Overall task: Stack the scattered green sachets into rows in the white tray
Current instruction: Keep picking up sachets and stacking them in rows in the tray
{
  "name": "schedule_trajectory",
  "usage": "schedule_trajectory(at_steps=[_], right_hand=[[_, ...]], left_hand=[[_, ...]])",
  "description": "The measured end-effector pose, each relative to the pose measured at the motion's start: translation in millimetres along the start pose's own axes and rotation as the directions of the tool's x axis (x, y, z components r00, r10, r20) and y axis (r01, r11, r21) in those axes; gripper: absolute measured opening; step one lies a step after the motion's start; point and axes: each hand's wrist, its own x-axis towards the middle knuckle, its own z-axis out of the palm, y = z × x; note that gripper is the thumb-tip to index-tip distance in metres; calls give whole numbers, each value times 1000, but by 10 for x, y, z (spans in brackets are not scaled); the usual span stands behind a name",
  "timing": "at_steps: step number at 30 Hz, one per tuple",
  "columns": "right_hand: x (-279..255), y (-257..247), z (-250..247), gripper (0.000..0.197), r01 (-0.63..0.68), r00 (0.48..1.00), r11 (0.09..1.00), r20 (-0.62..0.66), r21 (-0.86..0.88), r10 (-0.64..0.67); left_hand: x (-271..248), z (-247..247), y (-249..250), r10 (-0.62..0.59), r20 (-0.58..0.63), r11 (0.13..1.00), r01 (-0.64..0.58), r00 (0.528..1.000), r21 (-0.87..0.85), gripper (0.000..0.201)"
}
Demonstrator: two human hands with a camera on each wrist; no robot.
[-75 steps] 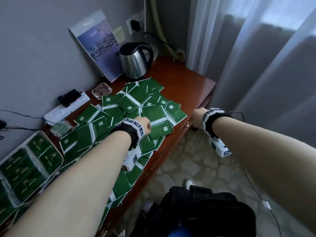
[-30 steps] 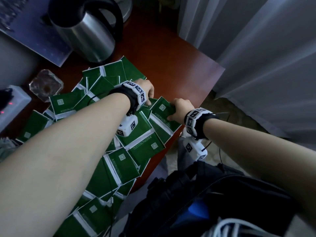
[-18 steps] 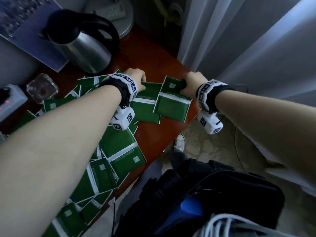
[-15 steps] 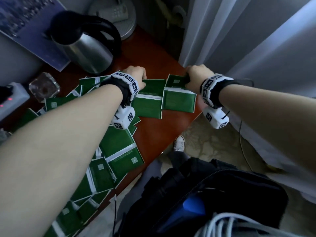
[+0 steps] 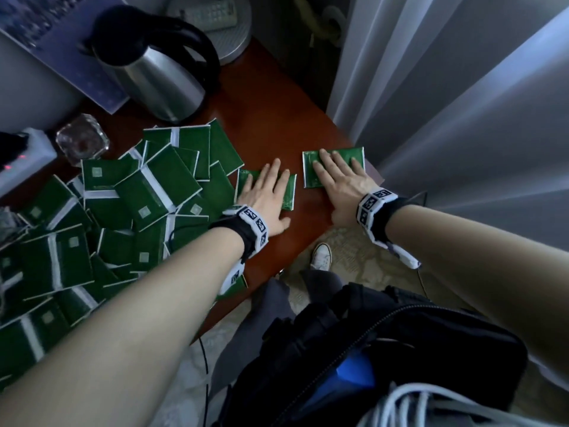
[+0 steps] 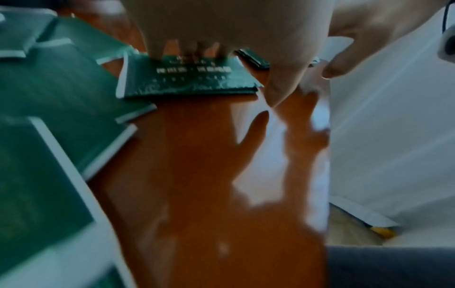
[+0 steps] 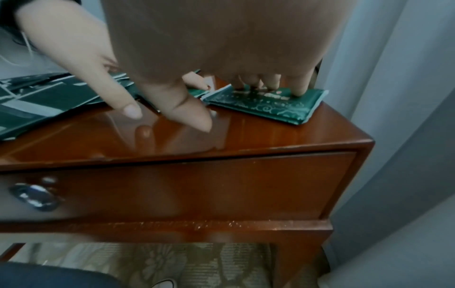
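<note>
Two green sachets lie apart from the pile on the red-brown table's right end. My left hand (image 5: 266,192) lies flat with straight fingers on the left sachet (image 5: 290,195). The left wrist view shows that sachet (image 6: 187,81) as a thin stack under my fingertips. My right hand (image 5: 337,175) presses flat on the right sachet (image 5: 355,155), close to the table's right edge. In the right wrist view my fingertips (image 7: 298,88) rest on that sachet (image 7: 265,106). A big loose pile of green sachets (image 5: 138,204) covers the table to the left. The white tray is out of view.
A steel kettle (image 5: 154,72) stands at the back, with a booklet (image 5: 55,47) against the wall. A glass ashtray (image 5: 81,143) and a white power strip (image 5: 21,161) sit at the left. A curtain (image 5: 446,103) hangs right of the table. A dark backpack (image 5: 369,349) lies below.
Both hands have gone from curled on a sachet each to lying flat on them. The two sachets now sit side by side at the table's right end, away from the pile.
</note>
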Motion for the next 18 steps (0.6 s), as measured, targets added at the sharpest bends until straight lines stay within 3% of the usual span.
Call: schedule_trajectory(at_steps=[6, 12, 15, 18], right_hand=[[-116, 71, 187, 114, 95, 991, 995, -99, -4, -95], [-258, 117, 437, 114, 153, 976, 986, -149, -66, -161], [-366, 49, 609, 97, 134, 962, 983, -221, -127, -160], [-442, -36, 759, 78, 125, 919, 976, -350, -176, -181]], left_hand=[[-188, 362, 420, -134, -159, 990, 125, 978, -65, 119], [-318, 530, 755, -210, -191, 974, 189, 959, -123, 127], [-425, 692, 860, -207, -246, 977, 189, 947, -94, 119], [-510, 855, 898, -206, -340, 978, 184, 918, -98, 97]])
